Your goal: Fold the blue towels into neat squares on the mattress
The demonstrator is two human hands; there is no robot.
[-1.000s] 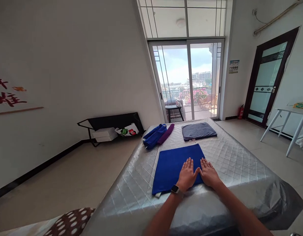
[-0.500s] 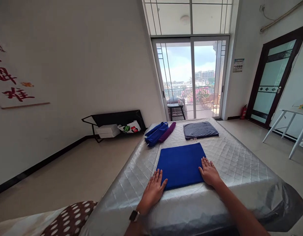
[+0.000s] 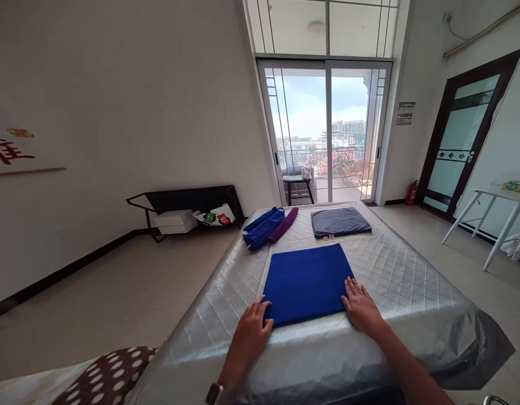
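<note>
A folded blue cloth [image 3: 308,284] lies flat in a neat rectangle on the plastic-covered mattress [image 3: 394,298]. My left hand [image 3: 250,329] rests at its near left corner, fingers slightly bent and apart, the thumb by the edge. At the right edge lies my right hand [image 3: 361,304], fingers stretched out and the fingertips touching the cloth. Beyond are a rolled blue cloth [image 3: 263,228] and a narrow purple roll [image 3: 284,225], side by side. A folded grey cloth [image 3: 341,221] lies to their right.
A black rack [image 3: 188,199] with white boxes [image 3: 175,221] stands by the left wall. Brown polka-dot fabric [image 3: 105,377] lies at lower left. A white table [image 3: 502,195] is on the right, near a dark-framed door [image 3: 464,135]. Sliding glass doors [image 3: 327,132] stand behind the mattress.
My left hand has slid slightly back and left at the cloth's corner, its fingers bending more. My right hand has shifted slightly toward me along the right edge. The camera view has turned slightly.
</note>
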